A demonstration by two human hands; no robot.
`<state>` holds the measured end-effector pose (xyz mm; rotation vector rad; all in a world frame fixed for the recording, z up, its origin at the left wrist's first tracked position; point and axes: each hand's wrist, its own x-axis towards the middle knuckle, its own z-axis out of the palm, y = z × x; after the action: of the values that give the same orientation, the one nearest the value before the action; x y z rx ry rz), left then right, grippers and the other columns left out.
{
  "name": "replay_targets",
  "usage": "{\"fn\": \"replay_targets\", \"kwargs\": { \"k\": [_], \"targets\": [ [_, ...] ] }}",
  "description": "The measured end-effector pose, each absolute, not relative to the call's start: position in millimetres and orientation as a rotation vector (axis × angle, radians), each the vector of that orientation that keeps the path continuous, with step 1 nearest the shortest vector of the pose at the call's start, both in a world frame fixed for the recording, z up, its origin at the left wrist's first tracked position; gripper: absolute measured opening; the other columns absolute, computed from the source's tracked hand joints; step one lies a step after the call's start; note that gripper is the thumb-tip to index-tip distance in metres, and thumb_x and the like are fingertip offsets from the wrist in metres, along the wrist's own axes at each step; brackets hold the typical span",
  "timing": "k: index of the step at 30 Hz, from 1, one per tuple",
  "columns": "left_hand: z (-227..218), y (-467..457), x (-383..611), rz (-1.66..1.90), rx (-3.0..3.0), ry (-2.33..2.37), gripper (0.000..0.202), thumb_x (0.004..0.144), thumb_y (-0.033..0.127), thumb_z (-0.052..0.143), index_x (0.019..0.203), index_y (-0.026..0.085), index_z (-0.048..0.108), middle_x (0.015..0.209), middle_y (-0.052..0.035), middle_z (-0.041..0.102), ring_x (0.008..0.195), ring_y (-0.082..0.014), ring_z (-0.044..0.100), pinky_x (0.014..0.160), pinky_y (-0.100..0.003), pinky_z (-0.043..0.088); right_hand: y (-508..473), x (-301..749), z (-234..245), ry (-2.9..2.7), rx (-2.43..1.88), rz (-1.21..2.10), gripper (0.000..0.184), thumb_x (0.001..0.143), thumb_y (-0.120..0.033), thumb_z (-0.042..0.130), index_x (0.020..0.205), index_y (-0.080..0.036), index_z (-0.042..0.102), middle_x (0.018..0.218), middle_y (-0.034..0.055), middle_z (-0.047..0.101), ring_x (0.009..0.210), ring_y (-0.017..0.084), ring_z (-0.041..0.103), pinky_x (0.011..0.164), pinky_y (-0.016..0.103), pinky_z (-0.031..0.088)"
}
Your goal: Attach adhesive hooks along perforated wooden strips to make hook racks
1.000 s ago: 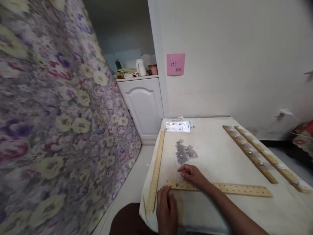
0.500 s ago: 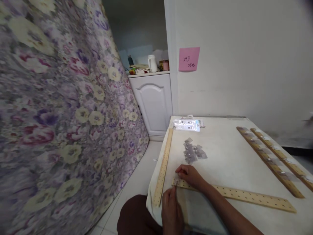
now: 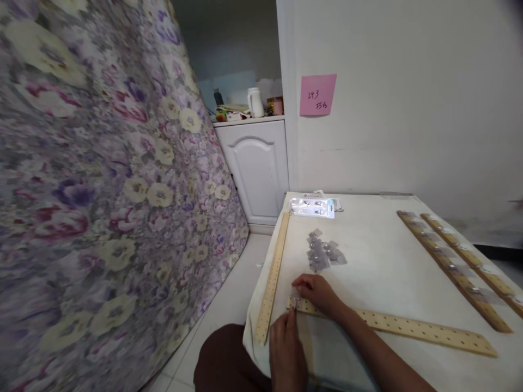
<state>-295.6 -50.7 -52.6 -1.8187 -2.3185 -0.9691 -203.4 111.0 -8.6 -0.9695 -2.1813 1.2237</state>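
Observation:
A perforated wooden strip (image 3: pixel 408 323) lies across the near part of the table, and its left end is between my two hands. On that end sits a small clear piece with a metal hook (image 3: pixel 295 304). My left hand (image 3: pixel 286 343) is closed at the strip's near edge, its fingertips touching the hook piece. From the far side my right hand (image 3: pixel 319 293) reaches over the strip, fingers pinched just beyond the hook; what they hold, if anything, is too small to make out. Just beyond lies a pile of clear hook pieces (image 3: pixel 321 253).
A second perforated strip (image 3: pixel 273 280) lies along the table's left edge. Clear hook packaging (image 3: pixel 312 207) rests at the back. Two wooden strips (image 3: pixel 451 267) bearing clear pieces lie on the right. A floral curtain (image 3: pixel 122 207) hangs left; a white cabinet (image 3: pixel 259 169) stands behind.
Both hands stay at the strip's left end, with only slight finger movement. The camera view has shifted a little; nothing else has visibly moved.

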Motion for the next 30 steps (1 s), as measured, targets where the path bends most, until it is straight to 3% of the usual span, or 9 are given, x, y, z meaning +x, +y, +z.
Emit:
{"fn": "replay_targets", "kwargs": {
  "k": [17, 25, 30],
  "targets": [
    [-50.7, -47.7, -288.9, -0.986, -1.740, -2.318, 0.060, 0.075, -0.003, 0.033, 0.131, 0.016, 0.046, 0.112, -0.0104, 0.057, 0.103, -0.0223, 0.050, 0.093, -0.037, 0.039, 111.2, -204.1, -5.8, -2.192, -0.969, 1.177, 0.024, 0.077, -0.024, 0.051, 0.090, -0.019, 0.070, 0.072, 0.0018, 0.068, 0.065, 0.015, 0.057, 0.061, 0.024, 0.040],
    [-52.2, -48.3, -293.5, -0.853, -1.788, -2.299, 0.057, 0.074, -0.003, 0.037, 0.127, 0.015, 0.049, 0.109, -0.0082, 0.058, 0.098, -0.0196, 0.051, 0.090, -0.032, 0.041, 106.7, -202.3, 2.6, -2.248, -1.007, 1.163, 0.027, 0.069, -0.027, 0.063, 0.094, -0.019, 0.069, 0.076, 0.0014, 0.068, 0.067, 0.015, 0.058, 0.062, 0.023, 0.040],
    [-50.8, -48.6, -294.2, -0.860, -1.804, -2.252, 0.057, 0.075, -0.003, 0.036, 0.128, 0.014, 0.047, 0.111, -0.0087, 0.058, 0.102, -0.0202, 0.050, 0.093, -0.033, 0.040, 108.2, -202.5, -1.3, -2.220, -1.008, 1.195, 0.026, 0.071, -0.021, 0.057, 0.093, -0.019, 0.069, 0.072, 0.0011, 0.067, 0.064, 0.014, 0.057, 0.061, 0.023, 0.039]
  ]
}}
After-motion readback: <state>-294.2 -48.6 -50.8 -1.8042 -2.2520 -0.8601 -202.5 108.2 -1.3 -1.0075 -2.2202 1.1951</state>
